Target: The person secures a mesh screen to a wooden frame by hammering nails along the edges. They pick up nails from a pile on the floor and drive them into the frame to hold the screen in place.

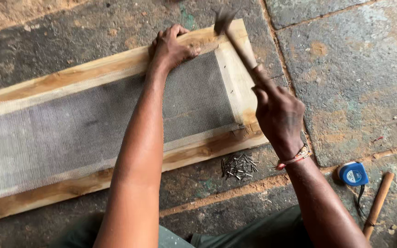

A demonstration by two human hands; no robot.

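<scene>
1. The left hand point(171, 46) presses on the far top corner of the frame point(116, 69), fingers bent together on the mesh point(70, 133).
2. The right hand point(279, 117), fingers wrapped, holds the hammer point(240, 43) above the frame's right end.
3. Nails point(240, 166) lie on the floor point(354, 69) just below the frame; the tape measure point(353, 174) is further right.

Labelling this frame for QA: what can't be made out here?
- Hammer head: motion-blurred in the head view; its shape is unclear.
- Anything under the left hand: hidden by the fingers on the wooden frame.
- Right hand grip: seen from behind, the fingers are hidden.
- Mesh and frame: cut off by the left edge.
- Nails: too small to count.
</scene>
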